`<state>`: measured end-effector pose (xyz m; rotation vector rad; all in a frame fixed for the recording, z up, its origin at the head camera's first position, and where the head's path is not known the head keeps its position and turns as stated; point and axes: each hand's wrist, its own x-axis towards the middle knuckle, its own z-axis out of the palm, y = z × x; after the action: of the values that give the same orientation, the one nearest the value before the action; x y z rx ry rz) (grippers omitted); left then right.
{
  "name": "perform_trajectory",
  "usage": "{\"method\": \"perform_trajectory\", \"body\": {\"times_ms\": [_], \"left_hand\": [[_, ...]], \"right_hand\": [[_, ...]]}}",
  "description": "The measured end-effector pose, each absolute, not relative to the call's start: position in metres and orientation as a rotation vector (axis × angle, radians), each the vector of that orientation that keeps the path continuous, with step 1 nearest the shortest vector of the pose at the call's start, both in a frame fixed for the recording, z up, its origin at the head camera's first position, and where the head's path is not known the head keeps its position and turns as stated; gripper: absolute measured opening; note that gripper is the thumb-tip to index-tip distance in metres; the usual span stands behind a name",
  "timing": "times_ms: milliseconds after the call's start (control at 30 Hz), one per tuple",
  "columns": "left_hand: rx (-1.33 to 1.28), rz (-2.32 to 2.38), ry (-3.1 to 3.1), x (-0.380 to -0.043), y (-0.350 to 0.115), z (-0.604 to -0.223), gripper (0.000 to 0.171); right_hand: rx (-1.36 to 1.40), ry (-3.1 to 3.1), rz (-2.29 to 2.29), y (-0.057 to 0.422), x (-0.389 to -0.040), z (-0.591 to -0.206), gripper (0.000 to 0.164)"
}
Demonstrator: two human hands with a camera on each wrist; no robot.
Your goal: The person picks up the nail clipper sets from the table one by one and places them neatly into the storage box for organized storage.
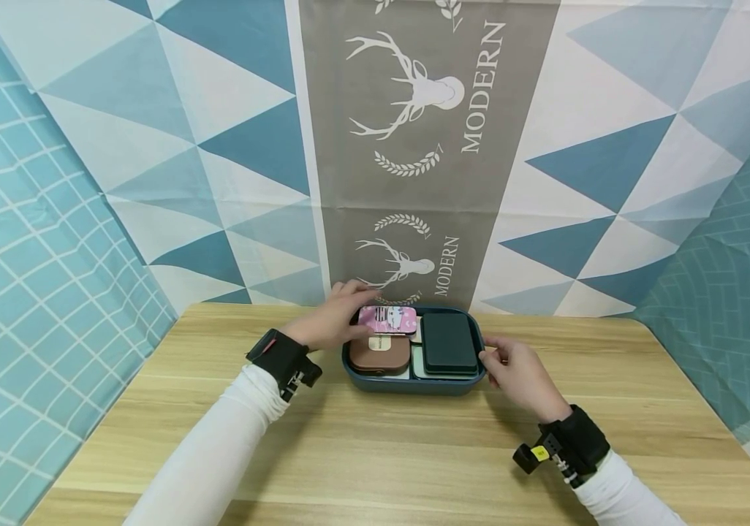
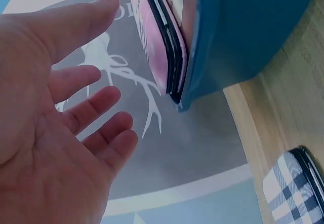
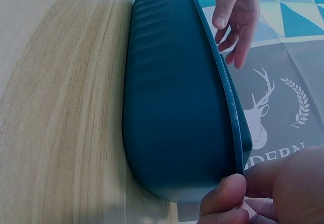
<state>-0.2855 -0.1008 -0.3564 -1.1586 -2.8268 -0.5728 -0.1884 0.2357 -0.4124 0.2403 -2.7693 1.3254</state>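
A dark blue plastic storage bin (image 1: 384, 385) stands on the wooden table, packed with small flat cases. On top at its left end lies a pink case with a cartoon print (image 1: 396, 321). A brown rounded case (image 1: 375, 358) sits in front of that, and a dark green box (image 1: 449, 342) fills the right side. My left hand (image 1: 335, 321) hovers at the bin's left end beside the pink case; the left wrist view shows its fingers (image 2: 101, 102) spread and holding nothing. With thumb and fingers, my right hand (image 1: 513, 371) pinches the bin's right rim.
A black-and-white checked case (image 2: 291, 191) lies on the table near the bin in the left wrist view. Pale cases (image 1: 418, 363) show beneath the upper ones. The wooden table (image 1: 375, 460) meets a patterned cloth backdrop (image 1: 408, 183) right behind the bin.
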Motion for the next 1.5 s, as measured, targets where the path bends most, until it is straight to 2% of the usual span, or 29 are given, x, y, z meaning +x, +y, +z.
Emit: {"method": "perform_trajectory", "body": {"times_ms": [867, 1500], "left_hand": [[-1.051, -0.58, -2.844, -0.282, -0.153, -0.365, 0.07], [-0.961, -0.588, -2.879, -0.281, -0.173, -0.373, 0.069]], "right_hand": [[0.219, -2.783, 1.312, 0.235, -0.189, -0.414, 0.038], [0.209, -2.782, 1.313, 0.235, -0.19, -0.415, 0.038]]}}
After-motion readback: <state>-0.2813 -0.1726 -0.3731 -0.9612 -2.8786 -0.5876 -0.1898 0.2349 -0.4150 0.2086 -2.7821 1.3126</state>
